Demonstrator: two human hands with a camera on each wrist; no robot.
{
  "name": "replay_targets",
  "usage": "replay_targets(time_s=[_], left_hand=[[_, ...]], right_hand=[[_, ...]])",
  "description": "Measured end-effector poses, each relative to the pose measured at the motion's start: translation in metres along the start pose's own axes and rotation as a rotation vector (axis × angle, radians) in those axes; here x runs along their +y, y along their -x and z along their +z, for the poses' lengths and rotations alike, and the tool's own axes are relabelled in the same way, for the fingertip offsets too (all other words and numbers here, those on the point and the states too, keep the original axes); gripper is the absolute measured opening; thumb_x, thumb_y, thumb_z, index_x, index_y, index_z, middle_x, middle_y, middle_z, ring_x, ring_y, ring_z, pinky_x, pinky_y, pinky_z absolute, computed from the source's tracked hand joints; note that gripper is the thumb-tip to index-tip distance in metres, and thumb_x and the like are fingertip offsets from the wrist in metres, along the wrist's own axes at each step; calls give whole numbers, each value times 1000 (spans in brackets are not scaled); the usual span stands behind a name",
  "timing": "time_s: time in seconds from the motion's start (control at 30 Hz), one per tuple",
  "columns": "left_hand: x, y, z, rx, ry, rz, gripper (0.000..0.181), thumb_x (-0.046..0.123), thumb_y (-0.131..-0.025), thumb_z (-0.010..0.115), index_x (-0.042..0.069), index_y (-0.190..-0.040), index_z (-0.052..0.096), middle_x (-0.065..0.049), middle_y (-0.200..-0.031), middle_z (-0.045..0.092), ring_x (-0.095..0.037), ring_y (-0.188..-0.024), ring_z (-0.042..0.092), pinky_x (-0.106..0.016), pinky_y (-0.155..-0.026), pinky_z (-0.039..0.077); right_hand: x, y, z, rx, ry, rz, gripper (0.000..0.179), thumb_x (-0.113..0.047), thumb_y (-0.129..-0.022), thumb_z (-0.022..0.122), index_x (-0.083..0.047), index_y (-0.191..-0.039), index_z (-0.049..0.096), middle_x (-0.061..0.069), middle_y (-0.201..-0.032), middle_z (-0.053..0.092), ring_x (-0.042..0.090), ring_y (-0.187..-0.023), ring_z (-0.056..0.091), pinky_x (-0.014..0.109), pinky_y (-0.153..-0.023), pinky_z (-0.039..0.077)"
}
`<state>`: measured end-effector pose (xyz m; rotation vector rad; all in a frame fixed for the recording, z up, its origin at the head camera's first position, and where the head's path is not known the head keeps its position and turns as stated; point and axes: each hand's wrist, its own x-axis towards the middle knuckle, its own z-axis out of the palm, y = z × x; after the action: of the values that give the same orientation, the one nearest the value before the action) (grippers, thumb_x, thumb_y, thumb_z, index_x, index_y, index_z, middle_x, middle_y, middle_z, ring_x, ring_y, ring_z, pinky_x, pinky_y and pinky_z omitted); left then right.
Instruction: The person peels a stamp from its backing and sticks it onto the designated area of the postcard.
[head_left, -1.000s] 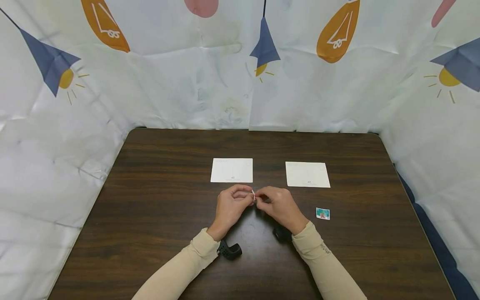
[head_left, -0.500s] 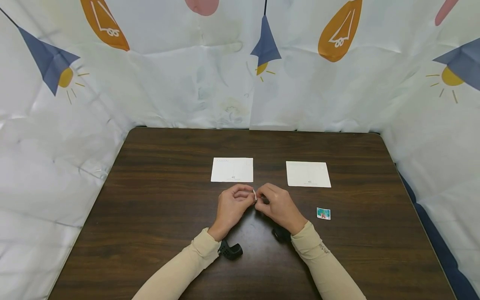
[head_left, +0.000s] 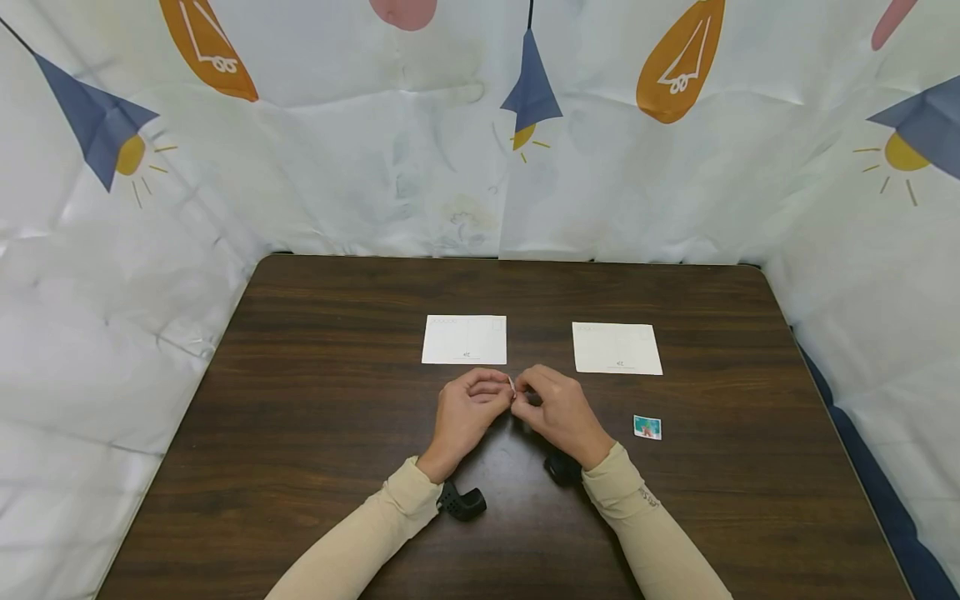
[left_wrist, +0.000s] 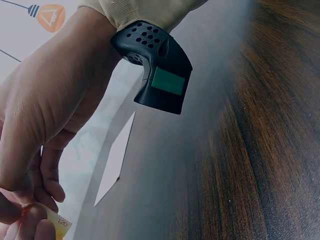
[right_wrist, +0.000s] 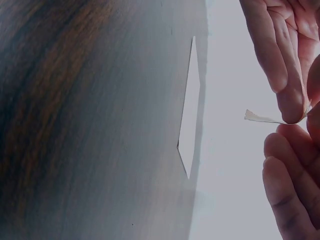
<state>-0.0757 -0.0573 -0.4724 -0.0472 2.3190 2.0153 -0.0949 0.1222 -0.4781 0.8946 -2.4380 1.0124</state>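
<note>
In the head view, my left hand (head_left: 467, 414) and right hand (head_left: 558, 414) meet fingertip to fingertip above the table, close to the near side of the two cards. Between them both hands pinch a small postage stamp (left_wrist: 61, 225), whose perforated edge and printed 120 show in the left wrist view. The right wrist view has this stamp (right_wrist: 259, 118) nearly edge-on and bent, its middle hidden by fingers. A second stamp (head_left: 647, 427), teal with a white border, lies flat to the right of my right hand.
Two white postcards (head_left: 464, 339) lie apart behind the hands; the right postcard (head_left: 617, 348) sits slightly skewed. They rest on a dark wood-grain table (head_left: 337, 350). A printed white cloth (head_left: 360, 183) surrounds the back and sides. Black wrist cameras (head_left: 462, 503) sit below the wrists.
The hands have stayed nearly in place, shifting very slightly right. My right fingertips have moved a little on the stamp's edge. The postcards and second stamp have not moved.
</note>
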Motion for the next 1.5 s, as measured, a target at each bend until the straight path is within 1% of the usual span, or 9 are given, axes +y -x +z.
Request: replay_targets(time_s=[0.17, 0.3, 0.4, 0.57, 0.83, 0.97, 1.17, 1.37, 1.5], left_hand=[[1, 0, 0, -1, 3, -4, 20, 14, -90, 79, 8, -109, 78, -13, -98, 82, -18, -88, 80, -18, -74, 61], [1, 0, 0, 8, 1, -5, 18, 12, -90, 79, 10, -108, 78, -13, -97, 82, -17, -88, 80, -17, -73, 61], [0, 0, 0, 12, 10, -8, 18, 10, -90, 79, 9, -108, 77, -13, -96, 81, -15, -87, 80, -17, -72, 60], [-1, -1, 0, 18, 27, -23, 20, 11, -90, 79, 7, -110, 77, -13, -97, 81, -15, -87, 80, -17, -72, 60], [-3, -1, 0, 8, 47, -32, 33, 20, -91, 81, 0, -117, 74, -14, -100, 81, -14, -90, 80, -18, -73, 60], [-4, -1, 0, 2, 59, -20, 34, 19, -91, 81, -1, -117, 74, -15, -101, 81, -15, -90, 80, -18, -75, 61], [-4, -2, 0, -18, 81, -6, 29, 14, -91, 80, 1, -116, 74, -18, -104, 80, -13, -93, 80, -19, -79, 62], [-4, -2, -1, -26, 106, -5, 33, 12, -92, 78, -5, -119, 71, -20, -105, 80, -11, -90, 80, -22, -80, 63], [-4, -2, -2, -27, 104, 1, 33, 12, -93, 77, -5, -120, 71, -21, -106, 79, -9, -91, 79, -22, -82, 63]], right_hand=[[-1, -1, 0, -1, -13, 21, 18, 0, -82, 75, -13, -87, 64, -2, -81, 63, 14, -70, 62, 23, -63, 53], [-2, 0, 0, -11, -16, 43, 17, -1, -83, 74, -13, -87, 64, -2, -82, 63, 12, -71, 63, 23, -65, 56], [-2, 0, 1, -12, -15, 54, 16, -1, -84, 73, -13, -87, 64, -1, -82, 64, 10, -72, 63, 24, -66, 57], [-3, -1, 0, -4, -10, 62, 16, 0, -85, 72, -13, -88, 64, -1, -83, 64, 8, -72, 60, 23, -64, 55], [-3, -2, 0, 11, 4, 44, 15, -1, -83, 73, -12, -89, 65, -1, -83, 64, 8, -72, 56, 24, -63, 53], [-3, -2, 0, 12, -3, 55, 14, -1, -84, 72, -12, -90, 66, 0, -84, 65, 9, -72, 58, 25, -65, 54], [-2, -1, -1, 10, -30, 85, 14, 0, -85, 72, -11, -92, 67, 1, -86, 68, 11, -75, 64, 28, -68, 59], [1, -1, -4, -29, -81, 70, 17, -3, -85, 76, -10, -99, 70, 3, -93, 72, 14, -84, 70, 34, -74, 63], [2, -2, -4, -32, -70, 51, 14, -2, -88, 75, -10, -99, 73, 3, -94, 74, 13, -83, 71, 32, -71, 62]])
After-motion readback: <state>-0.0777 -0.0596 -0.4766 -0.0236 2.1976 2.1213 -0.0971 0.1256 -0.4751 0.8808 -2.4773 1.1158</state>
